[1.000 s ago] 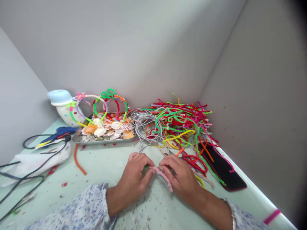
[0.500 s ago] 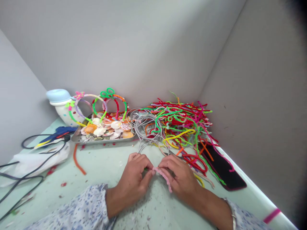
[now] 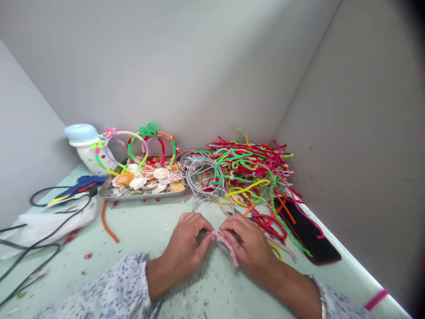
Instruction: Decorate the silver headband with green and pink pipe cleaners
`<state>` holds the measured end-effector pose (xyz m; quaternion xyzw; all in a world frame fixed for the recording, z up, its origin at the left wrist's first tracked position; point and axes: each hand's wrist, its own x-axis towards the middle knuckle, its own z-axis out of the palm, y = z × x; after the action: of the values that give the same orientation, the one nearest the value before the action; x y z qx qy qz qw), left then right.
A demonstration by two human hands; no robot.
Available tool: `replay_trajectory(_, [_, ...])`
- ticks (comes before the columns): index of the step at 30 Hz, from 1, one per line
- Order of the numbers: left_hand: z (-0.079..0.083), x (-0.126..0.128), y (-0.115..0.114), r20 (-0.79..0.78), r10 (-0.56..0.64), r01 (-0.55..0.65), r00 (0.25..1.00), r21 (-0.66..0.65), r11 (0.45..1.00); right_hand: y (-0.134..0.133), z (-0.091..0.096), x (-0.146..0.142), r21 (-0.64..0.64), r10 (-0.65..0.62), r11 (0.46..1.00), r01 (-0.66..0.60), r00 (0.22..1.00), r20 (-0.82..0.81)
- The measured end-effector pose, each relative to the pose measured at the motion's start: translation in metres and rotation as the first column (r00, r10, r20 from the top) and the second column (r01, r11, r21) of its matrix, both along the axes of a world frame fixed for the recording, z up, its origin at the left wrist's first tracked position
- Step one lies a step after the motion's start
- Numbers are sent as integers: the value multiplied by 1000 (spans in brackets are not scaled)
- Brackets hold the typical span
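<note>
A short pink pipe cleaner spans the gap between my two hands, low over the front middle of the table. Its left end is pinched between the thumb and forefinger of my left hand. My right hand is closed on it close by, and the loose end hangs down beside the right thumb. A bit of green shows behind my left fingers; what it belongs to is hidden. Just beyond my right hand lie red-handled scissors, partly covered.
A metal tray of shells stands behind, with wrapped headbands on it. Beside it are coiled grey wire and a heap of pipe cleaners. A black phone-like slab lies right, black cables left.
Both hands stay in nearly the same place, still gripping the pink pipe cleaner. Only the fingers have shifted very slightly.
</note>
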<state>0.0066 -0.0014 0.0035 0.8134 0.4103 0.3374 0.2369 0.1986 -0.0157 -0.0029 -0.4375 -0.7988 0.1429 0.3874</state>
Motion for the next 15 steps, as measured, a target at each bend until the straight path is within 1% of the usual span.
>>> replay_trajectory(10, [0,0,0,19,-20,20,1000,6,1000,-1,1,-1,1,-1,1000,1,1000,-8])
replay_trajectory(15, [3,0,-2,40,-35,35,999,18,999,-1,4,1,13,28,1000,-28,1000,-13])
